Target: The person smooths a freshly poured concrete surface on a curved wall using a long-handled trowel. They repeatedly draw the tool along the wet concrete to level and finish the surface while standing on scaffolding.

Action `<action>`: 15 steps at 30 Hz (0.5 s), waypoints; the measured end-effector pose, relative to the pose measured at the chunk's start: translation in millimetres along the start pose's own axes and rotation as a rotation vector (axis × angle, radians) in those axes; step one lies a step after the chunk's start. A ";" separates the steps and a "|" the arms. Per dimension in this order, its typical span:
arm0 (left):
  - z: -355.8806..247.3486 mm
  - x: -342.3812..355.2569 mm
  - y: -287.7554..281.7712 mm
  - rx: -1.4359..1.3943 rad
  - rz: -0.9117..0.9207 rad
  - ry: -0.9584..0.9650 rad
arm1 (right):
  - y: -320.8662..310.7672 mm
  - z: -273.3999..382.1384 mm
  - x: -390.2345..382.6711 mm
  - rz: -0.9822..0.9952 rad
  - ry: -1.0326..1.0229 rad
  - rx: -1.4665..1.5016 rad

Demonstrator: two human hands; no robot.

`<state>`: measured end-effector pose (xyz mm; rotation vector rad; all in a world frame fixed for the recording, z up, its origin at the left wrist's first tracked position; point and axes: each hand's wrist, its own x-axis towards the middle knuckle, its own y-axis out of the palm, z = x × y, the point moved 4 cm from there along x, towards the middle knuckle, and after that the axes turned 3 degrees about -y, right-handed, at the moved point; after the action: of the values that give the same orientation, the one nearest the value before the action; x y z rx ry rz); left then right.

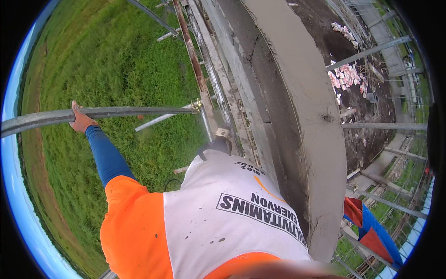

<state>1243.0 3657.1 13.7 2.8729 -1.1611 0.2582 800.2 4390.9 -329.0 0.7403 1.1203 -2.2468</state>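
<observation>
Left hand (82, 120) is closed around the metal pole (123, 111), fingers over the top, arm stretched out sideways in a blue sleeve (109, 153); right hand is out of sight from here, can't tell its grip. Pole is on the worker's left, above the green grass (125, 60), running from the far left in to a clamp (197, 105). Thinner pipe (155, 122) slants just below it, near the same clamp. Rusty bar (191, 51) runs past there, beside the concrete wall. Shirt (195, 214) is white and orange, dark spots on it, dark trouser leg (216, 147) showing past the hem. To the worker's right, broad grey wall top (304, 88) with a darker strip (278, 104) alongside. Beyond it, pink-and-white scraps (345, 76) lie on dark ground (378, 111), and red-and-blue cloth (371, 230) shows near the wall
</observation>
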 end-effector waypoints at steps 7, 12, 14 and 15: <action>-4.1 14.7 5.6 -0.021 -0.140 0.077 | 44.5 94.4 21.1 0.102 -0.034 -0.005; 6.0 27.4 7.0 -0.191 -0.068 0.081 | 82.5 183.1 47.1 0.205 -0.155 -0.035; 4.4 25.2 7.0 -0.193 -0.064 0.100 | 98.1 225.3 60.9 0.217 -0.231 -0.167; 2.1 22.0 6.4 -0.135 -0.084 0.134 | 107.8 248.1 70.1 0.227 -0.283 -0.231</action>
<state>1254.4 3637.2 15.1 2.7322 -0.9932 0.3494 761.4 4115.0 -308.1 0.4165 1.0750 -1.9206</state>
